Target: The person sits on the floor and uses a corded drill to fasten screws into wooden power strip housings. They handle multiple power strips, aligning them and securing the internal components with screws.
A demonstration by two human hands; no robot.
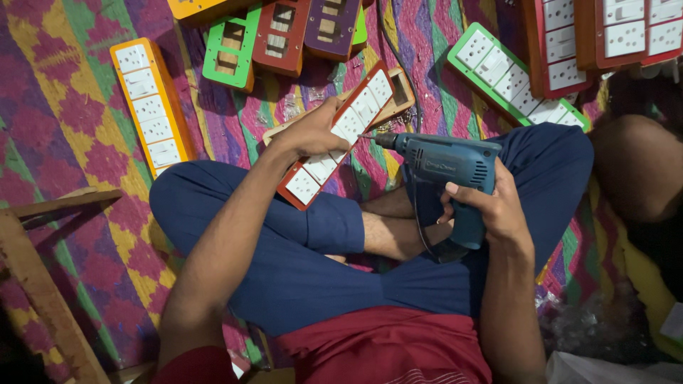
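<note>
Head view: While the person sits cross-legged on a patterned mat [85, 128], both hands work over the lap.
Left hand: the left hand [313, 131] lies on top of a red-framed switch board [338, 139], fingers curled and pressed down over its upper long edge, pinning it.
Red-framed switch board: it lies slanted across the left knee, its lower end on the blue trouser leg [284, 270], its upper end over a bare wooden box [402, 89] on the mat.
Right hand: the right hand [491, 210] is wrapped round the grip of a blue electric drill [445, 167], fingers closed tight on the handle.
Blue electric drill: held level above the crossed legs, its bit touching the board's right long edge near the middle.
Orange-framed board: an orange-framed board [153, 107] lies on the mat toward the left edge.
Green-framed board: a green-framed board [509, 78] lies near the mat's far right.
Empty frames: coloured empty frames [281, 35] lie along the far edge.
</note>
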